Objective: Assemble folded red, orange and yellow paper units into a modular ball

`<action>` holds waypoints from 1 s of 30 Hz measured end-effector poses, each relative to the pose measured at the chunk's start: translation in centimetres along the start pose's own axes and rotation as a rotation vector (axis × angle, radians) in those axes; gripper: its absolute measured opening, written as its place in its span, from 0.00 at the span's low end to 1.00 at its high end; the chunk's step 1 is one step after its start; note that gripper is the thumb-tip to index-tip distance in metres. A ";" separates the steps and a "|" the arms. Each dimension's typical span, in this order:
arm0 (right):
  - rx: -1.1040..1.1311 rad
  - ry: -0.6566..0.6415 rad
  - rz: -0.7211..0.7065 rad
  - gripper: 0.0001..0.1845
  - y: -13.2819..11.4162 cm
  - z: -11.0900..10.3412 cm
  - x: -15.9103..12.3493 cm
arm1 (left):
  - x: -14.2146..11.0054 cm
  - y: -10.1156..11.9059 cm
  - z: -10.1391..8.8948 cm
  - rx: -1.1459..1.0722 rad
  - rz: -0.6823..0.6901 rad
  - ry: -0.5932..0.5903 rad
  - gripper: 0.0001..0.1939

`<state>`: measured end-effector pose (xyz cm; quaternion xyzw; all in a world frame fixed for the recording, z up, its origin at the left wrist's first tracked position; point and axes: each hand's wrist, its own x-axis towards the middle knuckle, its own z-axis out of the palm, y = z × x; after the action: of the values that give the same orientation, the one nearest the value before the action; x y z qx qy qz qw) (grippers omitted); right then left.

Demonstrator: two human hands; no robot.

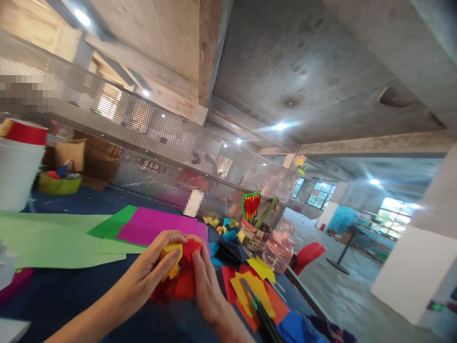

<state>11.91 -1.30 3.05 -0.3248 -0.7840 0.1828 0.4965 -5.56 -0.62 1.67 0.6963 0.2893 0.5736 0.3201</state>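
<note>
My left hand (152,264) is closed around a folded yellow paper piece (173,273), thumb across its front. Pressed against it from the right is a folded red paper piece (187,276), with my right hand (208,288) gripping its edge between thumb and fingers. Both hands meet above the dark blue table (82,297). The lower part of the red paper is blurred. To the right of my hands, yellow, orange and red paper sheets (255,293) overlap, and a bladed tool with a black and green handle (264,317) lies on them.
Light green sheets (67,238) and a magenta sheet (160,226) lie behind my hands. A woven basket (255,238) and a pink clear bottle (278,250) stand at right. A perforated metal screen (160,143) borders the back. White cups (17,174) stand at left.
</note>
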 end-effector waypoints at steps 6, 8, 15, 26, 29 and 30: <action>0.179 -0.052 0.183 0.29 -2.2 -0.5 0.4 | 0.1 0.1 0.0 -0.028 -0.009 0.027 0.12; 0.233 -0.065 0.226 0.29 -2.4 -0.6 0.5 | 0.2 0.2 0.1 -0.063 -0.026 0.046 0.12; 0.404 0.037 0.388 0.36 0.7 -0.5 0.8 | 0.7 1.5 0.5 -0.470 -0.377 0.294 0.18; 0.394 -0.031 0.241 0.51 1.0 2.3 -1.0 | 1.1 2.3 -0.6 -0.771 -0.628 0.483 0.10; 0.375 0.031 0.251 0.46 1.0 2.2 -0.6 | 1.0 2.4 -0.3 -0.825 -0.689 0.379 0.14; 0.402 0.057 0.269 0.45 1.0 2.1 -0.4 | 0.9 2.4 -0.3 -0.839 -0.699 0.354 0.15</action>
<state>10.51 -0.72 1.26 -0.3259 -0.6672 0.3905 0.5442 -5.58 -1.39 4.19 0.2660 0.2990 0.6071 0.6865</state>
